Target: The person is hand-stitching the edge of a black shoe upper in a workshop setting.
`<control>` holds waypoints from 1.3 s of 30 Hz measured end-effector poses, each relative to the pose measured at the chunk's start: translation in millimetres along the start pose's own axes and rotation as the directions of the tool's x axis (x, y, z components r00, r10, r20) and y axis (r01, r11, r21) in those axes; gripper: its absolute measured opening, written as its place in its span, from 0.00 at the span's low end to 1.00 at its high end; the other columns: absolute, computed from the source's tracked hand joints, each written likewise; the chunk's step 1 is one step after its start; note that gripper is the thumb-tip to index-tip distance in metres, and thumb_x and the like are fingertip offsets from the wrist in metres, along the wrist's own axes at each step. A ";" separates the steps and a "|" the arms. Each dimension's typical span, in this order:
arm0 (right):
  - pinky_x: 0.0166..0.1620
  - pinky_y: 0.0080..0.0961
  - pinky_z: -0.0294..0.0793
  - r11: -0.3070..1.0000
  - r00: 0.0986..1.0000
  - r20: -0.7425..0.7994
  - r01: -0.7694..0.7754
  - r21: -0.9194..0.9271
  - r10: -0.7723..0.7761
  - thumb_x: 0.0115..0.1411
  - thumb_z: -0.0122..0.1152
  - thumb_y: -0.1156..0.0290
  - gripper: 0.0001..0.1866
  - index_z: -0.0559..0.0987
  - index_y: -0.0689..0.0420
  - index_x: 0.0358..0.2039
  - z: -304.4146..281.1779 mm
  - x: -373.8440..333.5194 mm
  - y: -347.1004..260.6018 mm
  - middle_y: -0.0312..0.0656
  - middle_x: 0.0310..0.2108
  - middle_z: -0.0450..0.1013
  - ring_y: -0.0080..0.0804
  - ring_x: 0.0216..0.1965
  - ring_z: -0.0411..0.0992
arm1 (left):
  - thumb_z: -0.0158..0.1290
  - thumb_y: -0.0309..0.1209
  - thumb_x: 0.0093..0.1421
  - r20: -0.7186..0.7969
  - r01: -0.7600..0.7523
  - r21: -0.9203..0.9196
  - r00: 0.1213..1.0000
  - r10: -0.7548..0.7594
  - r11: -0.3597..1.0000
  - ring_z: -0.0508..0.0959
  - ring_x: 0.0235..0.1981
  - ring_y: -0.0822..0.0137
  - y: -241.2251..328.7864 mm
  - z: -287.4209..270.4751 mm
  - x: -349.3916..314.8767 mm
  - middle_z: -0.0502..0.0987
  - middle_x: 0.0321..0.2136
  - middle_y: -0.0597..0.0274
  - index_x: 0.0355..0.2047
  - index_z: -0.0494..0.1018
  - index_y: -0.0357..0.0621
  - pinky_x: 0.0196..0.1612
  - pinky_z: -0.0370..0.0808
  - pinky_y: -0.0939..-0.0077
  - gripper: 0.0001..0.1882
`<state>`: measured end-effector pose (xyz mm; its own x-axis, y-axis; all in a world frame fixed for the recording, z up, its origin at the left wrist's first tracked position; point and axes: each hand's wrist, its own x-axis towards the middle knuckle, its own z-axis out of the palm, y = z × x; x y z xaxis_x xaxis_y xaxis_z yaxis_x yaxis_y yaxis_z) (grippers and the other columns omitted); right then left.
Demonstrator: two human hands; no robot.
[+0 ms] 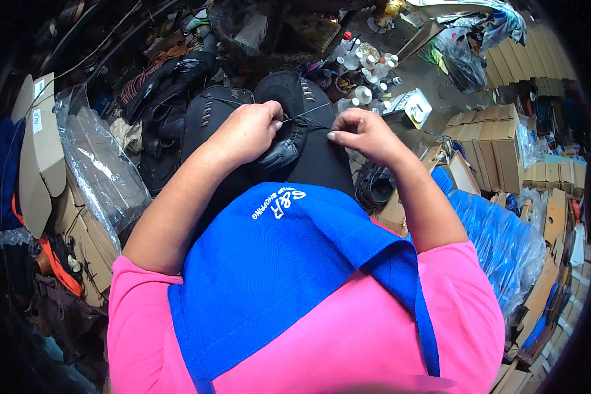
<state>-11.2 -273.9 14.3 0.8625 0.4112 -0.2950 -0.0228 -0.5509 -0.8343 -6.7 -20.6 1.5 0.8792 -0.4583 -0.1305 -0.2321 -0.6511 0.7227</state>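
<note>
On the lap, between the hands: black shoe (284,151), dark thread (318,123) running off its upper edge toward the right. Left hand (248,133) at the shoe's left side, fingers curled in toward the thumb; cannot tell what that grip pinches. Right hand (368,134) just beside the shoe, thumb and forefinger pressed together, pinching the thread. Black trousers (325,161) under the shoe, blue apron (262,249) nearer the body, pink shirt (456,302). Past the knees, bottles (368,60) grouped on the floor, white container (408,108) near them. Left: dark pile of footwear (167,88), clear plastic (105,171) over cardboard. Right: brown boxes (482,144), below them a blue stack (486,230) in clear wrap. Black bag (464,65) upper right.
</note>
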 end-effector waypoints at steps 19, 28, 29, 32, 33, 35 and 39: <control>0.46 0.31 0.63 0.203 0.832 0.469 0.535 -0.820 -0.296 0.49 0.56 0.69 0.05 0.74 0.49 0.29 0.1 46.4 -62.7 0.34 0.27 0.72 0.33 0.39 0.70 | 0.47 0.29 0.57 -0.001 -0.145 0.194 0.989 0.148 0.970 0.75 0.34 0.44 -2.7 4.1 1.0 0.74 0.27 0.44 0.33 0.68 0.39 0.37 0.71 0.54 0.07; 0.46 0.31 0.63 0.234 0.863 0.402 0.477 -0.847 -0.304 0.50 0.53 0.74 0.11 0.73 0.47 0.36 -33.8 42.1 -15.9 0.36 0.29 0.73 0.33 0.40 0.70 | 0.45 0.25 0.54 -0.119 -0.198 0.444 0.954 0.276 0.874 0.75 0.33 0.50 -32.4 -26.4 -57.3 0.74 0.28 0.50 0.30 0.68 0.39 0.34 0.71 0.61 0.04; 0.42 0.33 0.67 0.293 0.902 0.322 0.403 -0.867 -0.289 0.50 0.55 0.74 0.09 0.75 0.49 0.34 -48.5 34.4 -10.7 0.38 0.28 0.74 0.38 0.38 0.72 | 0.46 0.24 0.54 -0.176 -0.147 0.414 0.955 0.237 0.898 0.75 0.33 0.51 -37.3 -38.5 -71.3 0.75 0.28 0.51 0.30 0.69 0.39 0.33 0.70 0.63 0.04; 0.35 0.26 0.69 0.866 0.990 -0.016 0.112 -0.487 -0.137 0.54 0.60 0.69 0.05 0.78 0.54 0.30 -72.5 23.8 -5.9 0.34 0.25 0.74 0.28 0.30 0.72 | 0.52 0.23 0.55 -0.336 0.083 -0.013 0.938 -0.083 0.996 0.75 0.29 0.68 -38.9 -65.2 -98.6 0.75 0.25 0.61 0.29 0.72 0.39 0.33 0.69 0.76 0.02; 0.33 0.22 0.68 0.987 0.993 -0.114 -0.039 -0.159 0.021 0.55 0.62 0.67 0.07 0.78 0.57 0.29 -73.0 25.7 -9.7 0.32 0.24 0.73 0.23 0.27 0.70 | 0.54 0.23 0.55 -0.297 0.186 -0.204 0.924 -0.241 0.961 0.74 0.28 0.74 -34.5 -72.7 -98.2 0.75 0.24 0.64 0.28 0.74 0.39 0.34 0.69 0.80 0.02; 0.36 0.17 0.67 0.968 0.979 -0.169 0.147 0.201 -0.114 0.55 0.64 0.67 0.10 0.78 0.60 0.33 -66.3 36.0 -26.8 0.31 0.27 0.72 0.17 0.31 0.69 | 0.56 0.25 0.55 -0.405 -0.121 -0.463 0.910 -0.088 0.878 0.72 0.30 0.79 -15.8 -77.9 -82.7 0.75 0.25 0.69 0.28 0.75 0.36 0.35 0.68 0.84 0.04; 0.46 0.24 0.72 0.611 0.951 -0.115 0.273 0.743 -0.286 0.64 0.52 0.60 0.13 0.74 0.58 0.37 -3.8 61.3 -69.6 0.40 0.36 0.75 0.26 0.37 0.73 | 0.51 0.29 0.61 -0.429 -0.481 -0.773 0.877 0.219 0.414 0.77 0.37 0.66 38.3 -51.2 -33.9 0.76 0.32 0.56 0.32 0.72 0.37 0.44 0.73 0.73 0.06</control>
<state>45.2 -213.1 56.0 0.8852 0.4652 0.0111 -0.1540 0.3155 -0.9363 -24.1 1.0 68.3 0.8984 -0.2848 0.3344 -0.1973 0.4184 0.8865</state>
